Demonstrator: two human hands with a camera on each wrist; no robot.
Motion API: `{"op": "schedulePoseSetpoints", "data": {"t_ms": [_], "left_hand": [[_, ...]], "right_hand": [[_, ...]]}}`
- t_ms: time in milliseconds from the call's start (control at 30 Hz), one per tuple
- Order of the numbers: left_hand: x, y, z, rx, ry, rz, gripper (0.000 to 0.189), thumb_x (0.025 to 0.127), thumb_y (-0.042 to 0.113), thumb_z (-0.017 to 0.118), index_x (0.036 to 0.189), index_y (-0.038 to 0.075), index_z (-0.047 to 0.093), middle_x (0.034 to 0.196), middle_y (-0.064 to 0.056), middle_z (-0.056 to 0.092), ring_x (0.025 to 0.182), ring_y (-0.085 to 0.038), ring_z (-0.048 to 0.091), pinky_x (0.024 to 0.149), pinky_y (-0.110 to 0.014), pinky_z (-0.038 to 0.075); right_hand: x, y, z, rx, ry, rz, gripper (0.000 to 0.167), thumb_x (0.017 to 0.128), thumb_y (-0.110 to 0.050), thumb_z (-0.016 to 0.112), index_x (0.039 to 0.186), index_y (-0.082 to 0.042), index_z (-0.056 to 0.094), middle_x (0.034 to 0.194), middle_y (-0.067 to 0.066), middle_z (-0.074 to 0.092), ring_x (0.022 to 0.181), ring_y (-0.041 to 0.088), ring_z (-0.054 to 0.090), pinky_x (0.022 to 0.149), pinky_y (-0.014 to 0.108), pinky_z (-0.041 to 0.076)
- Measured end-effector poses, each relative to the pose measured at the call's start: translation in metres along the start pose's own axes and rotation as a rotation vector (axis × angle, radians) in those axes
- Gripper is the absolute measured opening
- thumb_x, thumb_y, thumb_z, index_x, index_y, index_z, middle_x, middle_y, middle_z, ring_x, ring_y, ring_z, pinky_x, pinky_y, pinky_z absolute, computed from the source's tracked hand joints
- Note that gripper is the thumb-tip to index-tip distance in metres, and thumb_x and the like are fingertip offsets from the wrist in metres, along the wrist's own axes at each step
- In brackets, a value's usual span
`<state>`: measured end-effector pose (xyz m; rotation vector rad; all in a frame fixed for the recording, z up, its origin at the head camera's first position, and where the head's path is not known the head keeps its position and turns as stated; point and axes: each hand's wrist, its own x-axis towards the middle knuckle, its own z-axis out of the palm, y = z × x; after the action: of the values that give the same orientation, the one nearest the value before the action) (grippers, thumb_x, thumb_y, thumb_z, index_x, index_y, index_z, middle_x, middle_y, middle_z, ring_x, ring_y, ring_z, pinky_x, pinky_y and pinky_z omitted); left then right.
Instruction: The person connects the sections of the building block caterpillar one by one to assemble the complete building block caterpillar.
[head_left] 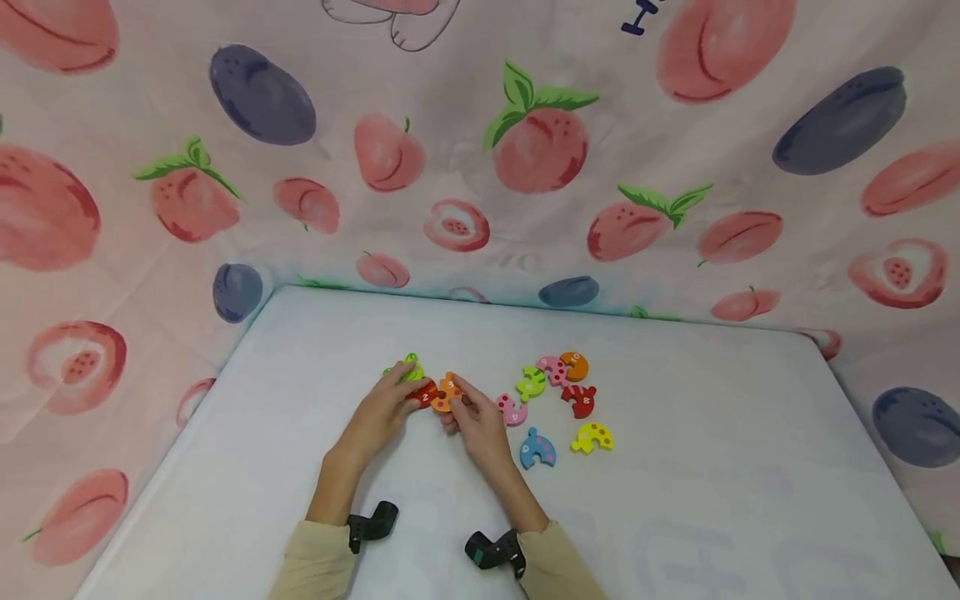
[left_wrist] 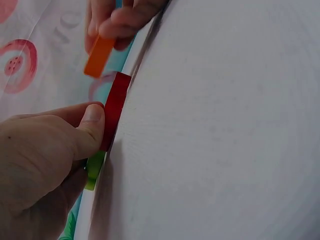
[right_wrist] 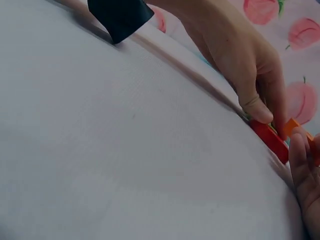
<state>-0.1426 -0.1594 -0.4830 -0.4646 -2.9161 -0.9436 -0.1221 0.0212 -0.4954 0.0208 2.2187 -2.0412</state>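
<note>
My left hand (head_left: 375, 421) pinches a red puzzle piece (head_left: 425, 396) with a 2 on it; its thumb presses the near edge in the left wrist view. A green puzzle piece (head_left: 413, 372) adjoins the red one, partly hidden under the left fingers. Between thumb and fingers, my right hand (head_left: 482, 427) holds an orange puzzle piece (head_left: 446, 398) marked 3, just right of the red piece. The left wrist view shows this orange piece (left_wrist: 100, 57) raised higher than the red piece (left_wrist: 116, 107), which lies on the table.
Right of the hands lie more puzzle pieces: a pink one (head_left: 513, 410), a blue one (head_left: 537, 448), a yellow one (head_left: 592, 437), a red one (head_left: 581, 401) and an orange one (head_left: 575, 366). A fruit-print cloth (head_left: 465, 150) rises behind the white table (head_left: 712, 467).
</note>
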Motion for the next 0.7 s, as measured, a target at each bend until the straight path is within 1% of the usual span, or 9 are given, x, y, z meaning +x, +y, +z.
{"op": "schedulePoseSetpoints", "data": {"t_ms": [100, 233, 500, 700], "left_hand": [[0.0, -0.002, 0.001, -0.009, -0.009, 0.003, 0.037, 0.092, 0.017, 0.064, 0.128, 0.014, 0.064, 0.151, -0.012, 0.043, 0.145, -0.037, 0.031, 0.113, -0.055, 0.033], [0.001, -0.003, 0.001, -0.01, -0.006, 0.013, 0.037, 0.093, 0.017, 0.063, 0.129, 0.014, 0.063, 0.152, -0.012, 0.043, 0.145, -0.037, 0.031, 0.114, -0.055, 0.032], [0.002, -0.002, 0.001, 0.003, -0.014, 0.018, 0.038, 0.092, 0.016, 0.064, 0.13, 0.015, 0.063, 0.152, -0.011, 0.043, 0.145, -0.037, 0.031, 0.113, -0.056, 0.034], [-0.001, -0.002, 0.0, -0.002, -0.013, 0.014, 0.038, 0.092, 0.017, 0.063, 0.13, 0.013, 0.063, 0.152, -0.013, 0.041, 0.145, -0.037, 0.03, 0.114, -0.056, 0.031]], "right_hand": [[0.005, 0.001, 0.006, -0.058, -0.007, 0.002, 0.042, 0.099, -0.017, 0.054, 0.141, -0.019, 0.051, 0.097, 0.011, 0.061, 0.069, 0.01, 0.066, 0.068, 0.018, 0.057], [0.008, -0.002, 0.008, -0.126, -0.001, -0.004, 0.042, 0.1, -0.016, 0.053, 0.141, -0.018, 0.051, 0.099, 0.011, 0.058, 0.068, 0.009, 0.065, 0.067, 0.017, 0.056], [0.012, -0.005, 0.006, -0.172, -0.001, 0.008, 0.041, 0.101, -0.016, 0.051, 0.141, -0.017, 0.051, 0.097, 0.011, 0.055, 0.062, 0.01, 0.065, 0.061, 0.017, 0.056], [0.016, -0.005, 0.007, -0.206, -0.019, 0.028, 0.042, 0.101, -0.017, 0.051, 0.143, -0.016, 0.05, 0.096, 0.01, 0.054, 0.062, 0.009, 0.064, 0.062, 0.017, 0.056]]}}
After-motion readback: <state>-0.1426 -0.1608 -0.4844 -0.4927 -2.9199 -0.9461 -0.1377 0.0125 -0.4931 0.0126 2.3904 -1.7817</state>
